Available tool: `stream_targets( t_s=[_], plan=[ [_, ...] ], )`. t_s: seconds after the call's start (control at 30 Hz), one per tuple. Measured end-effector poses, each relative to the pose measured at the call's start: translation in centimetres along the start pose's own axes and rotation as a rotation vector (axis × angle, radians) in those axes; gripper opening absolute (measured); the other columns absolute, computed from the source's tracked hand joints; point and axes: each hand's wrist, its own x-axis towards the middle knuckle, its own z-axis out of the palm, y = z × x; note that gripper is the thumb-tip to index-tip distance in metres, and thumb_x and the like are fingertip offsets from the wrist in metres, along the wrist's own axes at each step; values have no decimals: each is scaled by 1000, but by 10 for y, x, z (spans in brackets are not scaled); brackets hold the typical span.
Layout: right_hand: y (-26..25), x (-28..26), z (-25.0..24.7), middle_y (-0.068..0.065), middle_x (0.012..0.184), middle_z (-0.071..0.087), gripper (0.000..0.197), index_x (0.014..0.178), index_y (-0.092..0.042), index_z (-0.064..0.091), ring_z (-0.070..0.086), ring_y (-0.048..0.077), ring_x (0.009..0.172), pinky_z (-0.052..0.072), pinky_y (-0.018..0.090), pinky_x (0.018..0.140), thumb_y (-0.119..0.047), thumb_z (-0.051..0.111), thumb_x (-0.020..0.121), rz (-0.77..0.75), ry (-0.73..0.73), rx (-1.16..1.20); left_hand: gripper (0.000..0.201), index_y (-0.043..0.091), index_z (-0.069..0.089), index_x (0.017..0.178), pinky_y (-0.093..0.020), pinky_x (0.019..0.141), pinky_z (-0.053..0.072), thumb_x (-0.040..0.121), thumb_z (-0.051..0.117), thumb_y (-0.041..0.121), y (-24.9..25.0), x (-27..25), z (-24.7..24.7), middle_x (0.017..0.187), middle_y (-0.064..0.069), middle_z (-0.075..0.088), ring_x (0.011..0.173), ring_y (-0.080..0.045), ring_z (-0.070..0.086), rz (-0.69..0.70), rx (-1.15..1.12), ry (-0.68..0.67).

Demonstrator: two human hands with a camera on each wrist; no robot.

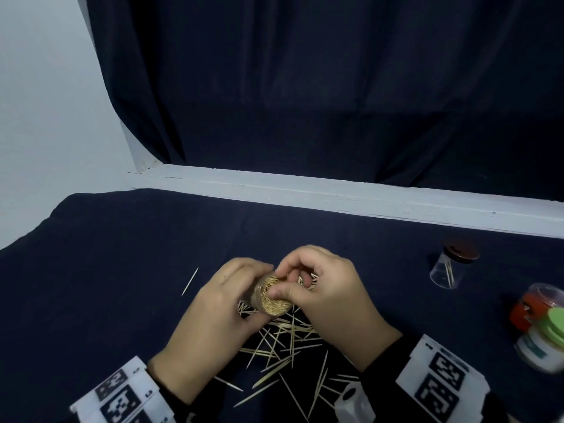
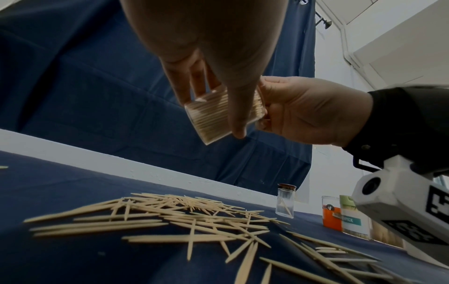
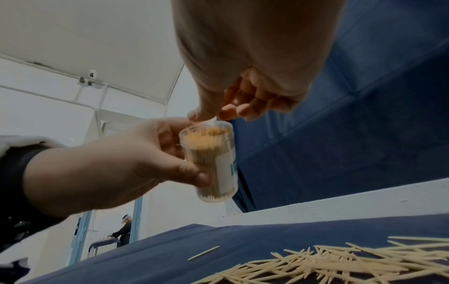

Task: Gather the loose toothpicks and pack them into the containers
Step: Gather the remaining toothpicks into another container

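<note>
Over the dark worktop [image 1: 122, 270], the left hand [image 1: 213, 315] grips the full container [image 1: 270, 296]; the right hand [image 1: 323, 294] pinches toothpicks at its mouth. Packing seems nearly complete; next, probably gather the loose toothpicks [image 1: 283, 346].

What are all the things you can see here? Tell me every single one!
clear plastic toothpick container: one, packed with tan toothpicks, held above the pile.
loose wooden toothpicks: many, pale tan, scattered on the cloth under the hands.
small clear jar with dark brown lid: one, far right, a few toothpicks inside.
containers with orange and green lids: a cluster, right edge; count unclear.
dark blue cloth: one, covering the table.
left hand: grips the packed container.
right hand: fingertips at the container's open top.
</note>
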Motion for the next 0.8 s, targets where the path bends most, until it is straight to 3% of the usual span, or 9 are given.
stream_targets(
  t_s=[0.13,0.2,0.3,0.37,0.47,0.57,0.67,0.8],
  plan=[
    [0,-1,2,-10,63,49,25,74,-23,63,43,2,55,34,15,53,-20,85,64,63,2,41,51,25,63,109,-8,83,42,64,86,11,-1,0,1,105,18,57,101,1,55,-4,19,2],
    [2,-1,4,-9,63,46,26,75,-22,62,43,2,54,33,14,53,-21,85,63,78,-13,20,54,28,60,109,-7,84,41,64,86,12,1,0,2,106,19,56,102,4,53,0,24,-7],
    [8,3,-7,1,65,55,14,75,-18,63,45,3,56,38,21,53,-22,77,76,76,52,47,54,28,61,109,-6,86,39,64,86,15,-4,-1,-1,106,20,56,104,6,51,-44,59,-30],
    [23,9,-23,0,70,58,8,78,-20,64,47,4,60,42,23,60,-22,70,83,117,84,-111,56,28,62,110,-4,87,37,62,88,17,-10,-3,-5,106,21,55,105,9,49,-102,100,-59],
    [50,16,-52,-4,88,59,6,90,-25,60,54,8,74,46,25,72,-28,65,87,371,-141,-522,58,30,62,112,-3,86,37,60,88,20,-16,-4,-11,107,24,53,107,9,47,-157,145,-65],
    [70,10,-65,-4,99,52,33,100,-23,56,54,13,89,44,26,78,-43,71,79,566,-450,-796,59,31,62,113,-1,86,35,61,88,22,-16,-3,-11,107,26,52,107,11,46,-182,152,-69],
    [73,3,-57,-10,99,42,49,108,-30,54,48,11,95,40,26,79,-50,77,69,519,-592,-801,59,30,62,113,1,86,33,61,88,21,-16,-1,-8,108,26,52,108,11,45,-195,142,-89],
    [72,6,-34,-14,97,45,55,107,-33,54,52,11,95,48,29,80,-39,85,62,404,-695,-735,58,32,61,113,-4,85,38,62,87,23,-12,0,-5,108,27,51,106,10,46,-193,138,-121]
  ],
)
